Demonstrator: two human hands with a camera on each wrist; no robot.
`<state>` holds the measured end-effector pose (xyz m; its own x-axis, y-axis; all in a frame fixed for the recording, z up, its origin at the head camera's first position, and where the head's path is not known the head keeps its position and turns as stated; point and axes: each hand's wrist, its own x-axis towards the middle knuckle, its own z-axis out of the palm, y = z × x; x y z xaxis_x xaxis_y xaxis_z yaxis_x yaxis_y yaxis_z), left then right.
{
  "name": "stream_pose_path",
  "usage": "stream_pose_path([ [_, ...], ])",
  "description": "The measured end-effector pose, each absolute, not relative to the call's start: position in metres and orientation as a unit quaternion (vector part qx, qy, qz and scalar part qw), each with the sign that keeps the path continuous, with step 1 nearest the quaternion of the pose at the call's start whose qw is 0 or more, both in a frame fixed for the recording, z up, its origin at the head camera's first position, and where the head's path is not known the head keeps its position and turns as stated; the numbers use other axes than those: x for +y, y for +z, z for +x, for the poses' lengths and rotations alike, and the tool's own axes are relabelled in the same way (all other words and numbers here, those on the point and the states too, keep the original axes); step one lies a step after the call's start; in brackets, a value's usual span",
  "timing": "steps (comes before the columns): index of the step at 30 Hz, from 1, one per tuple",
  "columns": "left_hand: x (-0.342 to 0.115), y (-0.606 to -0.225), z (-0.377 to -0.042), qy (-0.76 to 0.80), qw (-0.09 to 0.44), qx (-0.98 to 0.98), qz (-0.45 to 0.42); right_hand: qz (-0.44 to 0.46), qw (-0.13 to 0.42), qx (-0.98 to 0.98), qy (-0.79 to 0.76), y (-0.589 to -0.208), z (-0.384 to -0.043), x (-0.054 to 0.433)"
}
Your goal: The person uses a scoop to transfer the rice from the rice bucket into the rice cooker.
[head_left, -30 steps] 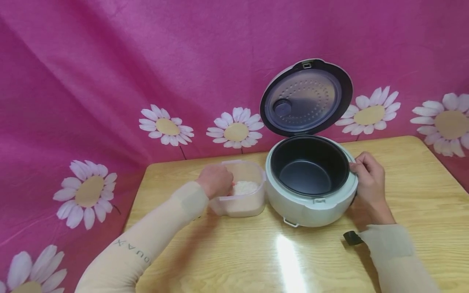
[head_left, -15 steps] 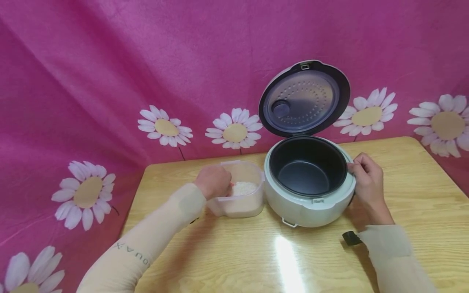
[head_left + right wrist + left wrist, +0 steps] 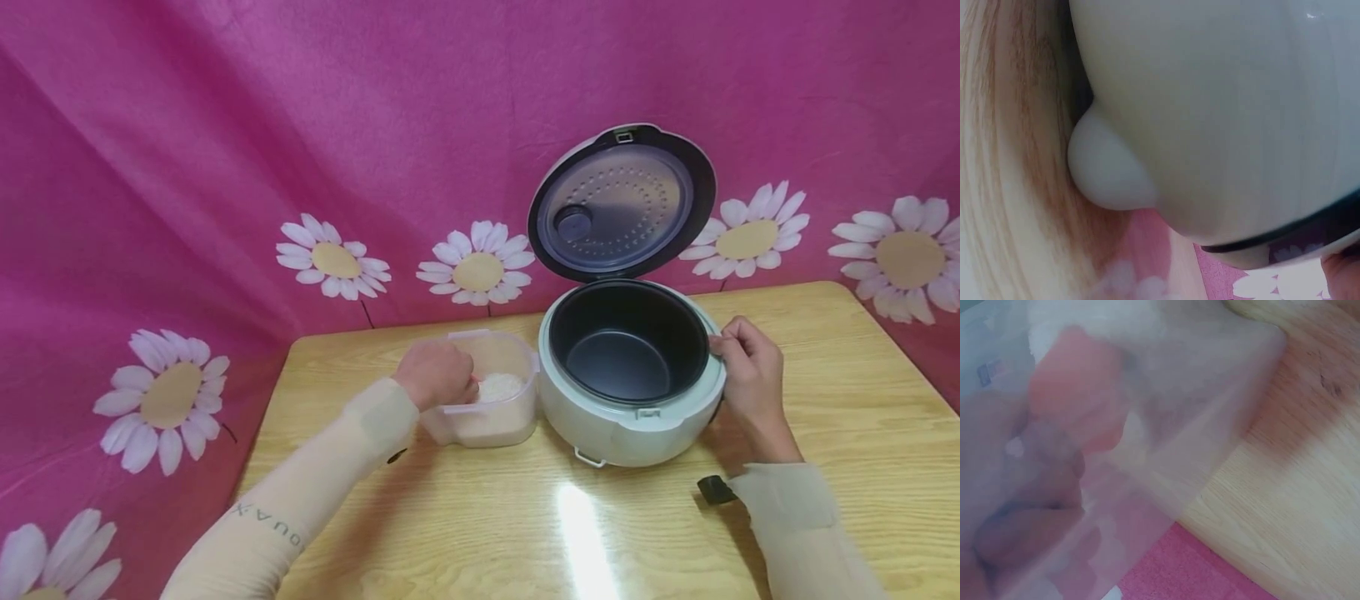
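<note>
My left hand (image 3: 435, 372) reaches down into a clear plastic container (image 3: 491, 431) holding white rice (image 3: 500, 387). Through the container's wall, the left wrist view shows its curled fingers gripping a red scoop (image 3: 1079, 387), whose shape is blurred. Right beside the container stands a pale rice cooker (image 3: 626, 437) with its lid (image 3: 622, 204) raised and a dark inner pot (image 3: 618, 362) inside. My right hand (image 3: 753, 387) grips the cooker's right rim, thumb on top. The right wrist view is filled mostly by the cooker's smooth side (image 3: 1210, 125), with fingertips barely showing at the corner.
Both vessels stand on a light wooden table (image 3: 480, 533), towards its back edge. A pink cloth (image 3: 420, 125) printed with daisies hangs behind and to the left. A black strap end (image 3: 716, 490) sticks out by the right sleeve.
The head view has shifted slightly, so everything sits a little further left. The left hand stays in the container and the right hand stays on the cooker's rim.
</note>
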<state>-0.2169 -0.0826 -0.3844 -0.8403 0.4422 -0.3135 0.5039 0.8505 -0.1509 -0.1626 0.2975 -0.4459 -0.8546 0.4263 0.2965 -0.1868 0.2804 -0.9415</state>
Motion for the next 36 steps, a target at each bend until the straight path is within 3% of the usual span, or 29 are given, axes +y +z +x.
stream_pose_path([
  [10,-0.0846,-0.3815,-0.216,-0.102,0.134,0.952,0.254,-0.067,0.282,-0.747,0.598,-0.4444,-0.1624,0.294],
  [36,-0.0832,-0.3831,-0.216,-0.05,0.136,0.957,0.252,-0.076,0.264,-0.756,0.594,-0.4486,-0.1626,0.2973],
])
